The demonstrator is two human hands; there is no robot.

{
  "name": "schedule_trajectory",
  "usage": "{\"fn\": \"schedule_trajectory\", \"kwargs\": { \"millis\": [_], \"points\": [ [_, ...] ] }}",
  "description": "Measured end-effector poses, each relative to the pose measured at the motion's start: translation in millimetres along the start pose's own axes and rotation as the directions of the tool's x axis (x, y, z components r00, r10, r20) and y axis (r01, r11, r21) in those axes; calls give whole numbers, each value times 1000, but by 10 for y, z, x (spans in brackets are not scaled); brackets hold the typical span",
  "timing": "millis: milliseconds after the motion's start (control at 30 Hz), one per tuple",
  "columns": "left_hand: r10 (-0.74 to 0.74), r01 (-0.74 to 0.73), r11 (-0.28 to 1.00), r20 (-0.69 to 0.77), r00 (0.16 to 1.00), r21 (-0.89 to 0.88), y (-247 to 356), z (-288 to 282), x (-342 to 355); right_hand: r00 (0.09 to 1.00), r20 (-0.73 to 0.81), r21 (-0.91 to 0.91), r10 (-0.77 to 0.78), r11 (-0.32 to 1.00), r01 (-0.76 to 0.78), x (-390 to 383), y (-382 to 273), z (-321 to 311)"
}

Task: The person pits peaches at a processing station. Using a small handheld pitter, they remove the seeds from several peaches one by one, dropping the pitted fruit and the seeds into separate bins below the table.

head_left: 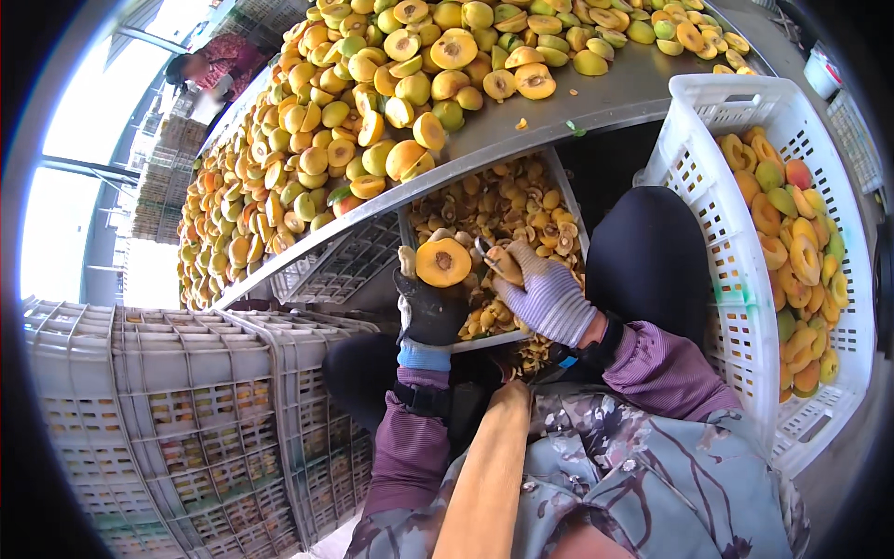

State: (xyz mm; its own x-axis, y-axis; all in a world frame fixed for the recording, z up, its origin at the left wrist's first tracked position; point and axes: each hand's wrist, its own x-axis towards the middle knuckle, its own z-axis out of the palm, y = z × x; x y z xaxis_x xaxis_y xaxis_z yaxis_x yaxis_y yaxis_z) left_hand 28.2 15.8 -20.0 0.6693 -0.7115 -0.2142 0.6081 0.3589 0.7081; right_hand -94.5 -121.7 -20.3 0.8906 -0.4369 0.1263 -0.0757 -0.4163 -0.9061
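My left hand (pixel 433 315), in a dark glove with pale fingertips, is closed around a yellow peach half (pixel 443 263), its cut face and reddish hollow upward. Just right of it, my right hand (pixel 553 300) wears a white and lavender striped knit glove. It grips a pitting tool (pixel 504 265) with a thick tan handle and a small curved metal end pointing toward the peach half. Both hands are over a crate (pixel 570 197) below the table edge, filled with peach pits and scraps (pixel 521 200).
A metal table (pixel 596 98) carries a large heap of halved peaches (pixel 321 149). At my right stands a white crate (pixel 712 224) with peach halves (pixel 792 270). Stacked grey crates (pixel 196 401) stand at my left. Another person (pixel 228 70) is at the far left.
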Motion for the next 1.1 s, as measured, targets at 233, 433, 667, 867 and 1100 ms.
{"fn": "schedule_trajectory", "kwargs": {
  "millis": [233,433,667,867,1100],
  "points": [
    [65,-46,982,-96,993,185,40,18,-130,966,65,-251,-251,932,260,-89,-37,82],
    [81,-57,970,-95,992,235,13,129,-131,963,109,-293,-248,917,269,-99,-8,130],
    [121,-90,964,-110,987,250,-60,261,-155,971,130,-369,-198,900,233,-112,-10,143],
    [216,-146,889,-117,969,433,-93,248,-172,967,179,-308,-180,924,229,-133,5,216],
    [212,-138,862,-100,972,488,-17,222,-143,962,254,-178,-103,972,152,-204,-48,243]
  ]
}}
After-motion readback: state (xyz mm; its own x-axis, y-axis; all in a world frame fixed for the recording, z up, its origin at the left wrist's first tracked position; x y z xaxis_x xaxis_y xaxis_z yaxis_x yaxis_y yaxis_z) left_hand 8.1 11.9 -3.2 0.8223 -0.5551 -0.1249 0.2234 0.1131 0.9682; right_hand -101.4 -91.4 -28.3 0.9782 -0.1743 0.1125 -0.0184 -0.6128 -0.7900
